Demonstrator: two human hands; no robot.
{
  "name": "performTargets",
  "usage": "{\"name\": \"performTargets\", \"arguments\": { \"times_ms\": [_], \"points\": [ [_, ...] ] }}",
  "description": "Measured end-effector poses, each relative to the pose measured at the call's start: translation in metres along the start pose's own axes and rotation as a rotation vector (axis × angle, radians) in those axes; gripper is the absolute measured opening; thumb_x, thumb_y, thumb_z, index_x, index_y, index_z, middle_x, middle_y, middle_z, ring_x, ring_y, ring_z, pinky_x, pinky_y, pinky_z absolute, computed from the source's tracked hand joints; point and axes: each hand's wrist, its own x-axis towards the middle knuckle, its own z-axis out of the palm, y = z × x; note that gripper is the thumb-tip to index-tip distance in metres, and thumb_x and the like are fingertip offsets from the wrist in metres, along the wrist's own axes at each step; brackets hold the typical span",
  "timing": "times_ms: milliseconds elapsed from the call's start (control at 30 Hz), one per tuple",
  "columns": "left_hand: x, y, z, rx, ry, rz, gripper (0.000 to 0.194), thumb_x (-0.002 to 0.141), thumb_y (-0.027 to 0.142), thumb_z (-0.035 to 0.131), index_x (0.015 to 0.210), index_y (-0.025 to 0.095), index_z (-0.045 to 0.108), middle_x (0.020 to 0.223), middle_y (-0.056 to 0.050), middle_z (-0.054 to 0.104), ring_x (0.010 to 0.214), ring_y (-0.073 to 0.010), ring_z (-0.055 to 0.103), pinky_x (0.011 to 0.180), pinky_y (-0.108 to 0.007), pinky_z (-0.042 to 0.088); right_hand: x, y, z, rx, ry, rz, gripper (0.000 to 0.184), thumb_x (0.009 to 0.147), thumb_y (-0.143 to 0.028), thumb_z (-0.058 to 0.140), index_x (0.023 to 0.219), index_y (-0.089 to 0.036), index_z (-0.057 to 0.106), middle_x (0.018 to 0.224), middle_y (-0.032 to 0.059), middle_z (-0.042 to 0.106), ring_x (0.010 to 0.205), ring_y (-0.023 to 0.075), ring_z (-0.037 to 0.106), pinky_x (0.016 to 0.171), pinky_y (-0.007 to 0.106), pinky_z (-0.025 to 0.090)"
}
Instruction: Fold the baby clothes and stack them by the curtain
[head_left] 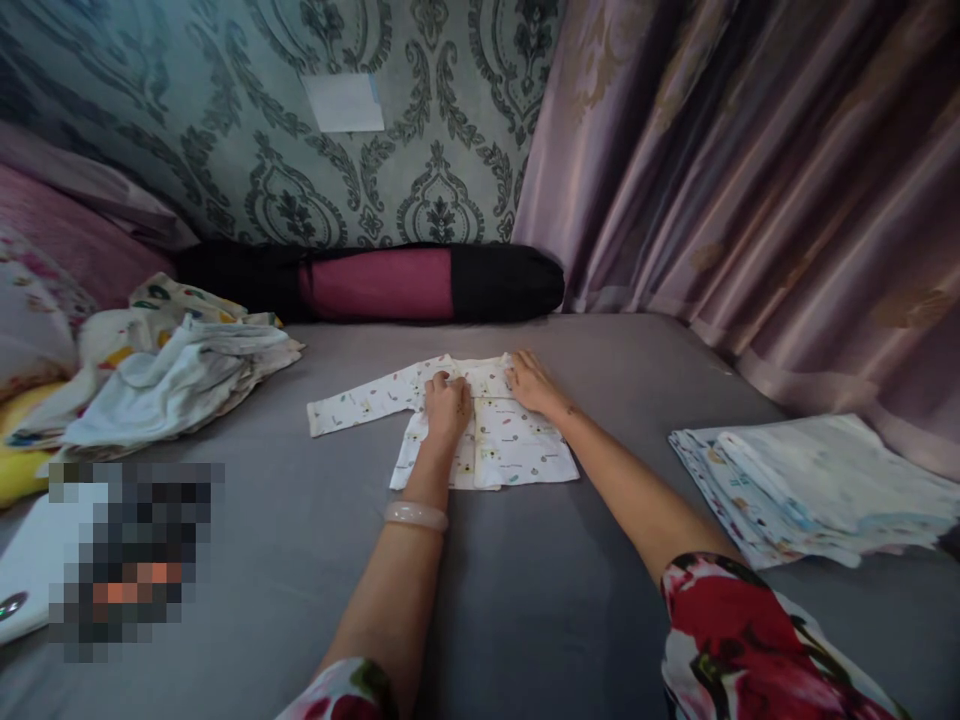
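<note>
On grey sheeting (300, 560), a shirt (525, 452) is touched by the curled left hand (448, 405) and outstretched right hand (535, 384); grip cannot be told.

Before you, the grey bed (300, 560) carries a small shirt (521, 455) in the middle, a clothes heap (180, 380) at left, a cloth stack (810, 485) at right, and a long bolster (382, 285) behind.

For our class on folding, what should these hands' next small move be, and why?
Probably the left hand should fold the outstretched sleeve inward across the small printed shirt: that sleeve lies out to the left, while none sticks out opposite, where the right hand touches the shoulder.
</note>
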Motion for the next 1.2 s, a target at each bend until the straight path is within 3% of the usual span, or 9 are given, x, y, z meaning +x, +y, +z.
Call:
{"name": "performTargets", "arguments": {
  "times_ms": [133, 500, 667, 867, 1200],
  "points": [
    [-0.003, 0.001, -0.004, 0.056, -0.032, 0.008, 0.029, 0.091, 0.030, 0.045, 0.104, 0.018, 0.069, 0.119, -0.016, 0.054, 0.109, -0.0305, 0.048, 0.099, -0.045, 0.037, -0.011, -0.008, 0.006, -0.004, -0.094, 0.061, 0.071, 0.099, -0.049, 0.018, 0.149, 0.001, 0.028, 0.157, 0.0212, 0.024, 0.147, 0.0287, 0.015, 0.118, 0.040, 0.012],
    [0.001, -0.004, -0.011, -0.017, -0.087, 0.025, 0.023, 0.086, 0.025, 0.051, 0.098, 0.018, 0.070, 0.110, -0.014, 0.064, 0.108, -0.0271, 0.055, 0.099, -0.040, 0.038, -0.006, -0.004, 0.007, -0.033, -0.149, 0.104, 0.076, 0.098, -0.054, 0.014, 0.150, 0.000, 0.025, 0.158, 0.0209, 0.022, 0.147, 0.0295, 0.014, 0.118, 0.044, 0.010],
    [0.010, -0.011, -0.028, -0.217, -0.151, -0.171, 0.036, 0.089, 0.028, 0.049, 0.116, 0.011, 0.066, 0.108, -0.015, 0.070, 0.101, -0.0247, 0.064, 0.091, -0.034, 0.047, -0.007, -0.026, 0.002, 0.025, -0.136, 0.058, 0.070, 0.099, -0.053, 0.013, 0.153, -0.011, 0.024, 0.160, 0.0165, 0.018, 0.148, 0.0278, 0.009, 0.118, 0.048, 0.004],
    [0.010, -0.026, -0.052, -0.298, -0.042, -0.356, 0.034, 0.089, 0.029, 0.048, 0.111, 0.013, 0.069, 0.102, -0.012, 0.073, 0.096, -0.0235, 0.067, 0.088, -0.033, 0.049, -0.012, -0.063, 0.009, 0.122, -0.213, -0.080, 0.066, 0.098, -0.055, 0.018, 0.155, -0.021, 0.022, 0.162, 0.0118, 0.011, 0.149, 0.0277, 0.005, 0.118, 0.050, 0.007],
    [0.005, -0.052, -0.069, -0.258, 0.076, -0.519, 0.030, 0.088, 0.028, 0.047, 0.101, 0.015, 0.071, 0.102, -0.013, 0.073, 0.099, -0.0240, 0.065, 0.089, -0.034, 0.047, -0.013, -0.065, 0.017, 0.045, -0.192, -0.093, 0.062, 0.099, -0.052, 0.020, 0.153, -0.021, 0.028, 0.161, 0.0120, 0.016, 0.148, 0.0282, 0.009, 0.117, 0.055, 0.005]
  ]
}}
